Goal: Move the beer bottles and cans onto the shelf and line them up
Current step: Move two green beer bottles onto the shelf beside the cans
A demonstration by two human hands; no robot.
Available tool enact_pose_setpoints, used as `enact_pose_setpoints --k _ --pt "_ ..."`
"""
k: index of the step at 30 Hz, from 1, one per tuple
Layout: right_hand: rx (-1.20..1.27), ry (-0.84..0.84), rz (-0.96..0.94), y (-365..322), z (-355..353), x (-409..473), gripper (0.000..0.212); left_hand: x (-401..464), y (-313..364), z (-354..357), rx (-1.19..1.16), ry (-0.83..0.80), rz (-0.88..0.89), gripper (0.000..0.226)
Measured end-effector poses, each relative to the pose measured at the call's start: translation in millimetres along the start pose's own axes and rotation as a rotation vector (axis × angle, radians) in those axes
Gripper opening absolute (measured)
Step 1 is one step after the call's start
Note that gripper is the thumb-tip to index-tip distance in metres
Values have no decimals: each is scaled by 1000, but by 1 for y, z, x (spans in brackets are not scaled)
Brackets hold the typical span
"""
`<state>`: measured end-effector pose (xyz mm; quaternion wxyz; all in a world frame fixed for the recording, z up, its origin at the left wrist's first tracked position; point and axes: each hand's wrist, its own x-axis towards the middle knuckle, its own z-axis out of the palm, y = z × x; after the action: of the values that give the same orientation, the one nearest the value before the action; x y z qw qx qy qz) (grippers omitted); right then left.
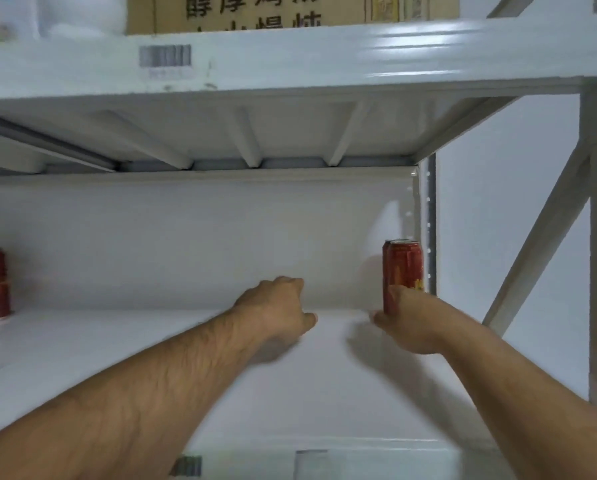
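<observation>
The right hand (406,323) grips the upright red can (402,271) low down, fingers hidden behind it, while the left hand (278,311) is curled, holding nothing.

White metal racking (290,60) stands against a plain white wall (498,237).

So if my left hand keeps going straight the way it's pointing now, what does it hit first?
Probably the white back panel of the shelf. The left hand holds nothing and points into the bare stretch left of the red can the right hand grips. Nothing shows between, though depth is hard to judge.
</observation>
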<state>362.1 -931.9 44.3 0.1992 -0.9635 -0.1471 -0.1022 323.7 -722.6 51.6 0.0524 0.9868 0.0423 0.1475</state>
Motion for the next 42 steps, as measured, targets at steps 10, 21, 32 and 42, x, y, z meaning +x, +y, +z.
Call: enact_pose_setpoints --k 10,21,32,42 --pt "-111 -121 -357 -209 49 -70 77 -147 -171 -61 10 84 -287 76" --pt "-59 -169 -601 -402 103 -159 79 -324 -321 -111 -60 160 -589 76" --pt "-72 -210 -698 -508 145 -183 74 -368 -416 -118 -127 213 -705 76" --pt "-18 -182 -739 -564 195 -125 64 -319 -492 -125 -110 260 -678 70"
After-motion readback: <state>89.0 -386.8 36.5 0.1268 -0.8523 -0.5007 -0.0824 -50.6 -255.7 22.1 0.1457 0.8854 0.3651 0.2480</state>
